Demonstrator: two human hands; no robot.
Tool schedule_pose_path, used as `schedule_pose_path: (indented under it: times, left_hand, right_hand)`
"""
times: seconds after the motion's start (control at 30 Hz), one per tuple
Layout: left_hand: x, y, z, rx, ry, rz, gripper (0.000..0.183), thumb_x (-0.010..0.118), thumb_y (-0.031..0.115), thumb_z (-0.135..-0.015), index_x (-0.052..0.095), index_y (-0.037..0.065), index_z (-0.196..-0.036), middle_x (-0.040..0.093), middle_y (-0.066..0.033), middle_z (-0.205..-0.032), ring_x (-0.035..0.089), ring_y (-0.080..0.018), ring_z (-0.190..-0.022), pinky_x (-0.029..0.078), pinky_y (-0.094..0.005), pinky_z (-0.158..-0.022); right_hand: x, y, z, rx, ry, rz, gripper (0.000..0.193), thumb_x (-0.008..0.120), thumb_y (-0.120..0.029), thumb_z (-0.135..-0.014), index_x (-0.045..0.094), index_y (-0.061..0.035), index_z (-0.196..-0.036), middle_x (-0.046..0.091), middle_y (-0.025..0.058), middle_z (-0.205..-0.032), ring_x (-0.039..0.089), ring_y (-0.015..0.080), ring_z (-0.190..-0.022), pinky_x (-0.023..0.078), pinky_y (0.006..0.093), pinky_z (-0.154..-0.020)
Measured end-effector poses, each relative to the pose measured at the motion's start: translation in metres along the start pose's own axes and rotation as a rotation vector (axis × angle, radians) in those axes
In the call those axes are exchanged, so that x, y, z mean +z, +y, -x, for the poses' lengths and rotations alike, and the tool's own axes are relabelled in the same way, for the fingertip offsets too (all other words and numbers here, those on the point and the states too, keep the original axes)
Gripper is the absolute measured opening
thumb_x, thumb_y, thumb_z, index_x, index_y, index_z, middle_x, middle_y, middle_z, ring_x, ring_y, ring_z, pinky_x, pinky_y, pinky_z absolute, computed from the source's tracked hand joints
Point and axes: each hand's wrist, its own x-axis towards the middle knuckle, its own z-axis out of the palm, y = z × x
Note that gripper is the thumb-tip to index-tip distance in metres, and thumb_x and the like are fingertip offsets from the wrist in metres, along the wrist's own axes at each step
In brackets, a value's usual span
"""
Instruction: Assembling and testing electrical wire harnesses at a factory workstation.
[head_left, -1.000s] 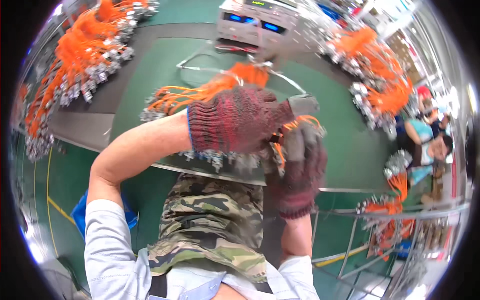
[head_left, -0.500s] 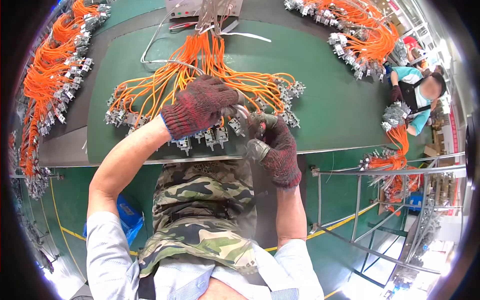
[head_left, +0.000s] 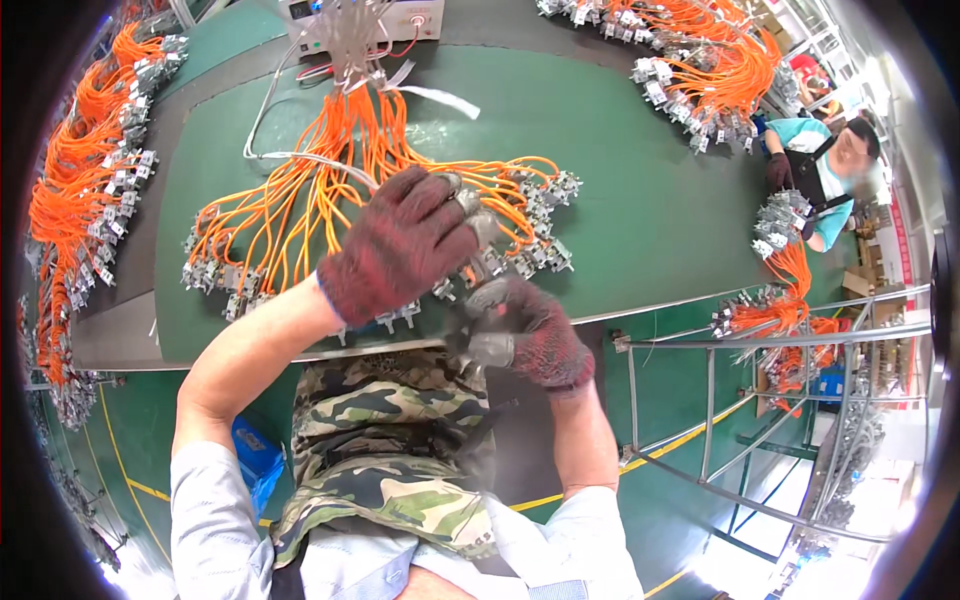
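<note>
Across the green counter (head_left: pixel 650 230) lie orange cables (head_left: pixel 340 140), their grey plugs (head_left: pixel 545 250) fanned toward the near edge, probably to keep them reachable. The gloved left hand (head_left: pixel 402 245) and right hand (head_left: pixel 538 335) curl close together there; what either grips, if anything, I cannot tell.

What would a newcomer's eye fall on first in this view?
Probably the fan of orange cables with gray connectors, spread over the green work surface. The gloved left hand and right hand are close together at its near side. A far-left heap and an upper-right heap of similar cables frame the scene.
</note>
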Motion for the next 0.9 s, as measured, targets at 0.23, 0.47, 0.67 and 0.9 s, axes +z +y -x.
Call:
schedule_pose_path:
  times: [0.23,0.47,0.67,0.9]
  left_hand:
    - [0.018,0.025,-0.023,0.037,-0.180,0.237,0.055,0.074,0.024,-0.083,0.065,0.009,-0.135,0.067,-0.0177,-0.138,0.063,-0.0362,-0.128,0.050,-0.0518,-0.109]
    - [0.106,-0.055,-0.053,-0.693,-0.402,0.552,0.049,0.060,0.039,-0.105,0.060,0.009,-0.144,0.065,-0.0242,-0.137,0.061,-0.0418,-0.128,0.050,-0.0463,-0.108]
    - [0.123,-0.059,-0.044,-0.837,-0.504,0.784,0.046,0.057,0.043,-0.108,0.067,0.011,-0.139,0.074,-0.0189,-0.127,0.070,-0.0345,-0.119,0.051,-0.0432,-0.105]
    - [0.121,-0.060,-0.045,-0.840,-0.498,0.841,0.046,0.057,0.040,-0.110,0.066,0.009,-0.142,0.074,-0.0190,-0.127,0.069,-0.0346,-0.121,0.051,-0.0432,-0.106]
  right_hand:
    - [-0.069,-0.121,-0.045,-0.679,0.367,0.542,0.030,0.073,0.004,-0.090,0.068,-0.0032,-0.119,0.067,0.0069,-0.104,0.068,0.0163,-0.094,0.058,0.0303,-0.085]
    - [-0.178,-0.093,-0.104,-0.680,0.363,0.069,0.033,0.082,-0.011,-0.092,0.066,-0.0065,-0.121,0.076,0.0148,-0.113,0.077,0.0302,-0.099,0.066,0.0401,-0.082]
    - [-0.216,-0.018,-0.128,-0.493,0.494,-0.283,0.034,0.084,-0.013,-0.092,0.066,-0.0089,-0.120,0.075,0.0165,-0.117,0.076,0.0340,-0.103,0.066,0.0393,-0.081]
    - [-0.215,-0.010,-0.137,-0.499,0.492,-0.332,0.038,0.085,-0.013,-0.090,0.063,-0.0033,-0.119,0.076,0.0156,-0.111,0.077,0.0305,-0.098,0.068,0.0402,-0.081]
